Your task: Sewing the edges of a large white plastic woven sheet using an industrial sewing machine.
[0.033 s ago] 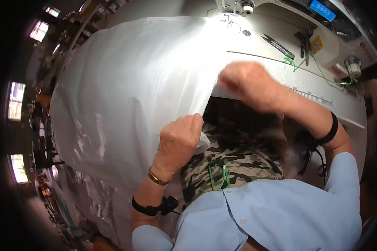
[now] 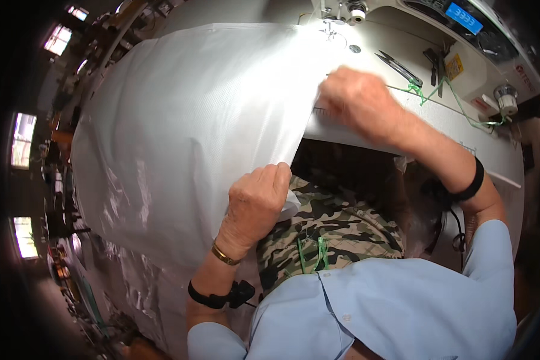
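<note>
A large sheet of shiny white woven material (image 2: 180,126) spreads across the left and middle, its right edge running down from the sewing machine's needle area (image 2: 330,29). My left hand (image 2: 258,195) is closed on that edge near my lap, and a small folded flap shows beside the fingers. Higher up, my right hand (image 2: 360,102) is curled at the same edge, just below the needle area. Its fingertips are blurred, so whether they pinch the material cannot be made out. Strong lamplight washes out the sheet's upper corner.
Thread snips (image 2: 400,69), a dark small tool (image 2: 432,63) and green string (image 2: 453,99) lie on the machine bed to the right. A small round metal disc (image 2: 354,48) is near the needle. The machine's control panel (image 2: 462,18) has a lit blue display.
My right hand has moved a little up and to the right, toward the needle area. My left hand and the sheet look the same.
</note>
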### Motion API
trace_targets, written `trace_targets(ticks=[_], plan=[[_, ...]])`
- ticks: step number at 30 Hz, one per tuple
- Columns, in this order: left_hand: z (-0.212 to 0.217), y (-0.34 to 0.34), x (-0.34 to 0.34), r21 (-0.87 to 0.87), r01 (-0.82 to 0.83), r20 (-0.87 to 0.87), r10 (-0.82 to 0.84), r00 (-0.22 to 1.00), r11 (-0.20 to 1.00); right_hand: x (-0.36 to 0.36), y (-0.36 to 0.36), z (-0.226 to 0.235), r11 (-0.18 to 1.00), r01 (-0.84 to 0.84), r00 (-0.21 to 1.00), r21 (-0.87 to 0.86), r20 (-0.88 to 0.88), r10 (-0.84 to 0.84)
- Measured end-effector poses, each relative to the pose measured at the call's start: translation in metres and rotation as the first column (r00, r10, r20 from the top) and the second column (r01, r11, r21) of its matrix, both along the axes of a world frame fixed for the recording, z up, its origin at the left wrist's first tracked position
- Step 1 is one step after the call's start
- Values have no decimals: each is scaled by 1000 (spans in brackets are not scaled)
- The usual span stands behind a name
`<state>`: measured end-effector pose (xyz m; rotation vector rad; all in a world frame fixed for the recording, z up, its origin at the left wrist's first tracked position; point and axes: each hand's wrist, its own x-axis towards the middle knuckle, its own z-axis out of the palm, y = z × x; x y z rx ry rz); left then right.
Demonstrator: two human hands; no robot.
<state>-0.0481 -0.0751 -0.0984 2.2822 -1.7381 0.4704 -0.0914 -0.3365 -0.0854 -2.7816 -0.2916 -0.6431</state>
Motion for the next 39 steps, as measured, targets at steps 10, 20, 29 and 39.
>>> trace_targets(ticks=[10, 20, 29, 39], plan=[[1, 0, -9, -64, -102, -35, 100, 994, 993, 28, -53, -19, 978, 184, 980, -99, 102, -174], [0, 2, -11, -105, -96, -86, 88, 992, 990, 26, -53, -19, 988, 89, 991, -125, 115, -75], [2, 0, -10, -118, -80, -84, 71, 994, 990, 20, -28, -6, 934, -314, 949, -171, -60, 308], [10, -5, -15, -94, -126, -133, 113, 985, 987, 39, -63, -4, 950, -135, 987, -280, 49, 154]])
